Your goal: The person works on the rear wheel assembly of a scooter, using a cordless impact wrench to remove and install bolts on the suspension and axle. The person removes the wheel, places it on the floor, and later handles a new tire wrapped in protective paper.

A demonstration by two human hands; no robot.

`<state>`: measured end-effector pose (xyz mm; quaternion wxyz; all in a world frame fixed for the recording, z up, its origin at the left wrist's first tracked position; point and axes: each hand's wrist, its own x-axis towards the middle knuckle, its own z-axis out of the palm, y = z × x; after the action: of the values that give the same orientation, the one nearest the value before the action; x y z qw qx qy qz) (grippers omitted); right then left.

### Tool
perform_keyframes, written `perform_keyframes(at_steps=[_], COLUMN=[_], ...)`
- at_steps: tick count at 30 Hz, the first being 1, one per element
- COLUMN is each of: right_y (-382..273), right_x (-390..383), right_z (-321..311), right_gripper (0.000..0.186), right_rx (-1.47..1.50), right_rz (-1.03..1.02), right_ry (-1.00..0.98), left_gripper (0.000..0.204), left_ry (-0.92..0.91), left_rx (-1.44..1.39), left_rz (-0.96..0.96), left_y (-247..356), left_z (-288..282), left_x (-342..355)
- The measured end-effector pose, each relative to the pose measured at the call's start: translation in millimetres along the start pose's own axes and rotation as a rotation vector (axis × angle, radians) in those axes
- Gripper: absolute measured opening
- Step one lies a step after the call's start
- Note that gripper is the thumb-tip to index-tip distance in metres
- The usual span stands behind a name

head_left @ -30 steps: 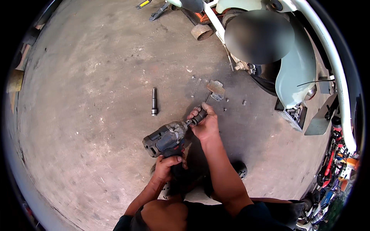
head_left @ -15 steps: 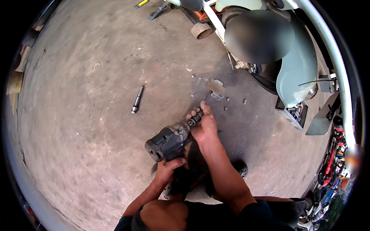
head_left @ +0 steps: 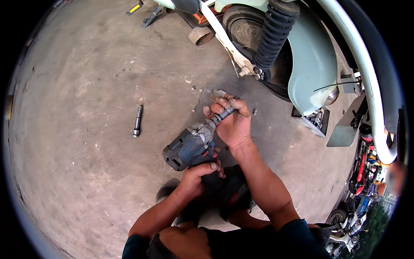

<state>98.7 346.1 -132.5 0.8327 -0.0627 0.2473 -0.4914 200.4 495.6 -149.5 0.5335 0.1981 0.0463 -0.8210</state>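
Observation:
My left hand [head_left: 196,177] is closed on the grip of a dark impact wrench [head_left: 183,149] with red details. My right hand [head_left: 233,123] wraps round a dark cylindrical socket [head_left: 226,113] at the wrench's nose, its fingertips curled over the top. On the concrete floor, left of the wrench, lies a long metal bolt [head_left: 138,121]. A thin spring [head_left: 197,100] is beside a rusty metal plate [head_left: 217,94], which is partly hidden by my fingers. Small metal pieces, including a nut [head_left: 255,111], are scattered nearby.
A pale green two-wheeler stands ahead, with fender [head_left: 315,73], black coil shock [head_left: 274,34] and wheel [head_left: 243,30]. Beside it are a metal tray of parts [head_left: 306,121], a short pipe [head_left: 200,35] and a panel [head_left: 340,134]. Parked motorbikes [head_left: 347,222] line the right edge.
The bolt has rolled leftward and turned slightly. My right hand has shifted up, palm more upturned, still round the socket with the wrench. The view has shifted, revealing the coil shock.

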Motion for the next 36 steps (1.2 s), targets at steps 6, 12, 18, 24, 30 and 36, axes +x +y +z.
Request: perform_keyframes(at_steps=[6,12,18,24,30,36], right_y=[-15.0,-14.6,-1.1,3.5,-12.0,-32.0], right_x=[13.7,15.6,21.3,25.4,51.6,63.6], right_z=[1.5,-0.7,-5.2,1.4,1.6,1.5], right_gripper=[0.011,0.008,0.007,0.011,0.009,0.011], right_rx=[-0.38,-0.56,-0.142,-0.208,-0.35,-0.471], right_rz=[0.043,-0.035,0.067,0.08,-0.093,-0.18], right_ry=[0.536,0.329,0.344,0.387,0.335,0.381], left_gripper=[0.03,0.03,0.032,0.027,0.029,0.03], left_ry=[0.247,0.139,0.057,0.088,-0.017,-0.098], left_rx=[1.002,0.465,-0.023,0.133,-0.048,-0.204], left_rz=[0.346,0.102,0.038,0.116,0.058,0.0], left_y=[-43.3,-29.3,-19.9,-15.7,-1.6,-3.2], left_z=[-30.0,-23.1,-17.5,-24.2,-18.4,-8.1], left_x=[26.2,29.6,32.3,41.5,89.5,119.8])
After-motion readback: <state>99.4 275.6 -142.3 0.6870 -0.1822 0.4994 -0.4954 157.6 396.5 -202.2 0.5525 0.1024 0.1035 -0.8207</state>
